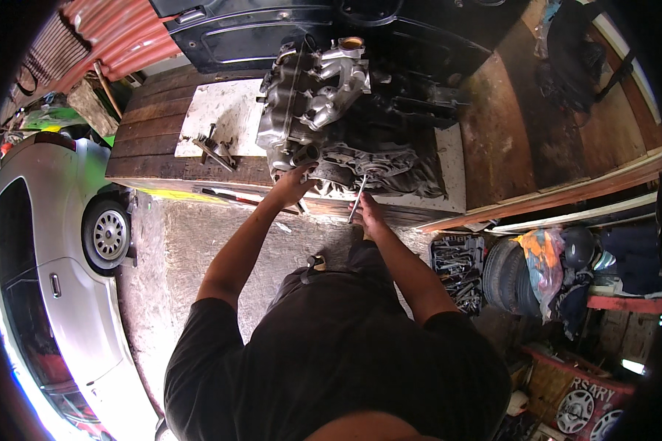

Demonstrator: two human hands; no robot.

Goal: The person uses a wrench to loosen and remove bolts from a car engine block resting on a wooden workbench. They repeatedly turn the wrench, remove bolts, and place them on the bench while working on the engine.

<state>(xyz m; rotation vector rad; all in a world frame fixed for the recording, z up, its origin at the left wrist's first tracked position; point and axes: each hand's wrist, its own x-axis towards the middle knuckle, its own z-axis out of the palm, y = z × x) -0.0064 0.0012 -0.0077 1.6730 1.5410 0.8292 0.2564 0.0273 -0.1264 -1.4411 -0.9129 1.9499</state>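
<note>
Right hand [370, 211] gripping wrench [358, 195] at engine's [331, 121] six o'clock, left hand [294, 185] bracing at seven; could slip off the bolt, skinning knuckles.

Car repair workshop: engine [331, 117] on wooden bench [154, 140], socket set [456, 268], tyres [504, 275], parked car [51, 242].

**Silver metal on dark wood**

The engine [324, 110] is silver-grey with black, grimy lower parts. Under it, the desk [154, 136] is dark brown planks with a whitish board [221, 114]. Left of the desk, the car [51, 257] is silver; behind, corrugated sheet [118, 33] is red.
</note>
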